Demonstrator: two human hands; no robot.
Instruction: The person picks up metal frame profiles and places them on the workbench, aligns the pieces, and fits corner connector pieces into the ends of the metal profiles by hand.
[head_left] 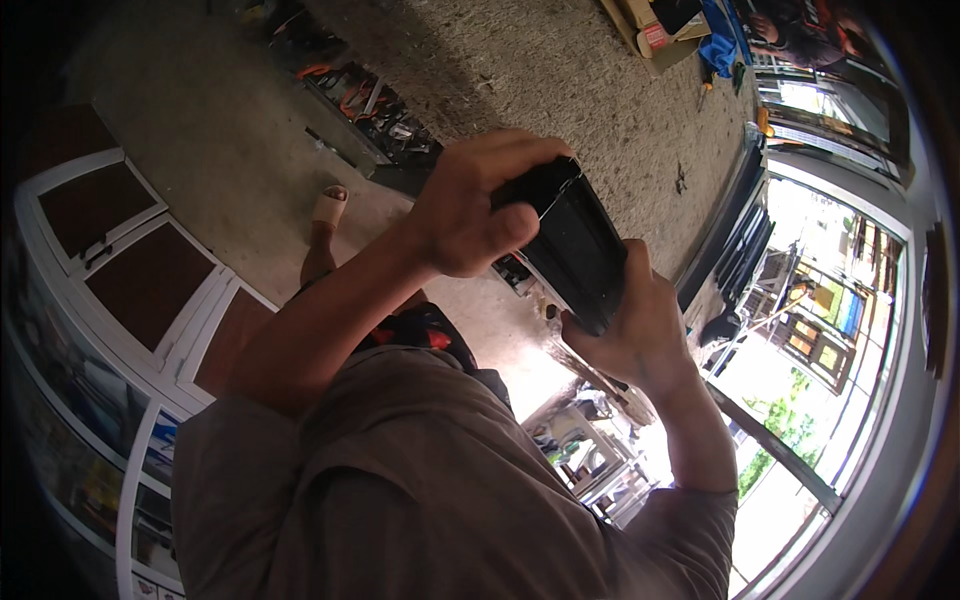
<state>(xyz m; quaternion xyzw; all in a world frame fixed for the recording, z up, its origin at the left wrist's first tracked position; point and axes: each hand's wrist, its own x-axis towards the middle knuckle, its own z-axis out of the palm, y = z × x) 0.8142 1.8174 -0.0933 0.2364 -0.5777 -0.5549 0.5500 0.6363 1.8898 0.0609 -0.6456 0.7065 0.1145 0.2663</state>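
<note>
Both arms bent, fingers curled

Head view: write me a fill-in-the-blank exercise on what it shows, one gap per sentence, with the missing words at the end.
1. The boxy object held between the left grip and the right grip is ____ in colour.
2. In the picture, the left grip sits ____ than the right grip.
3. The person's shirt has ____ sleeves, leaving the forearms bare.
4. The cabinet doors have white frames around ____ panels.

Missing words: black; higher; short; brown.
</note>
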